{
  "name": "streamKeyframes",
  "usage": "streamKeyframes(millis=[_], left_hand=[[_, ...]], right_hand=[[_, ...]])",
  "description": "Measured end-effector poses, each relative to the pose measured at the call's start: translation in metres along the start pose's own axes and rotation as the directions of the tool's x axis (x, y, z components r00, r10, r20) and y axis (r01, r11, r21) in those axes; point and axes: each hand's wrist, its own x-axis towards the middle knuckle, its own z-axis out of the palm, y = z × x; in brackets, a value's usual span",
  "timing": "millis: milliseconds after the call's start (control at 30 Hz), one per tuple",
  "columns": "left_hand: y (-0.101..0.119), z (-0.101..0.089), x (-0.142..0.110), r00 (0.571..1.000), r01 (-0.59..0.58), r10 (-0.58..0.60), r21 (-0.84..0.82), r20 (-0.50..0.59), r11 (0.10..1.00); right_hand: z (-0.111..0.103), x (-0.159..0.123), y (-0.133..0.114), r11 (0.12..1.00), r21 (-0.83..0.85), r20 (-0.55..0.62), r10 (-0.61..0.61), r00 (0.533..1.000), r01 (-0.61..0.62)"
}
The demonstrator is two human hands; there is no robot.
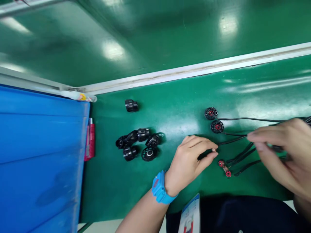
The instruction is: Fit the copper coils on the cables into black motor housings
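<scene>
My left hand [188, 158], with a blue wrist band [160, 189], pinches a small copper-coloured part [213, 150] between thumb and forefinger. A black cable [232, 141] runs from beside those fingertips to my right hand [283, 152], whose thumb and finger are closed on it. Whether the copper part is joined to this cable is hidden. Above lie two round black pieces with red centres, one higher [211, 113] and one lower [217, 126], each with a cable. Below my left fingertips rests a small part with two red toothed discs [224, 168], by more black cables.
Several black plastic housings [131, 137] lie on the green table [177, 113], left of my left hand. A blue bin [41, 155] stands at the left, with a red pen-like item [91, 139] and a small bottle [79, 96] beside it. A pale rail [170, 76] crosses behind.
</scene>
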Motion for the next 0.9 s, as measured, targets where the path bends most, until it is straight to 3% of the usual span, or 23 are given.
streamKeyframes(millis=[167,267,400,567,700,900], left_hand=[[0.003,0.010,-0.003,0.976,0.086,-0.167,-0.458,-0.138,0.885],[0.005,0.018,-0.004,0.964,0.069,-0.198,-0.553,-0.178,0.830],[0.007,0.023,-0.005,0.951,0.010,-0.168,-0.518,-0.258,0.855],[0.009,0.027,-0.010,0.920,-0.028,-0.077,-0.260,-0.384,0.965],[0.010,0.028,-0.011,0.913,-0.039,-0.054,-0.220,-0.404,0.975],[0.014,0.026,-0.007,0.916,-0.079,-0.019,-0.226,-0.401,0.971]], right_hand=[[0.026,0.002,0.003,0.993,0.110,0.118,-0.048,0.992,0.035],[0.033,0.002,0.002,0.984,0.174,0.128,-0.059,0.990,0.036],[0.039,0.000,-0.002,0.976,0.215,0.127,-0.061,0.990,0.032],[0.044,-0.002,-0.008,0.987,0.157,0.090,-0.032,0.995,0.018],[0.045,-0.002,-0.012,0.983,0.185,0.078,0.006,0.997,-0.021],[0.044,0.001,-0.014,0.988,0.155,0.063,-0.034,0.997,0.024]])
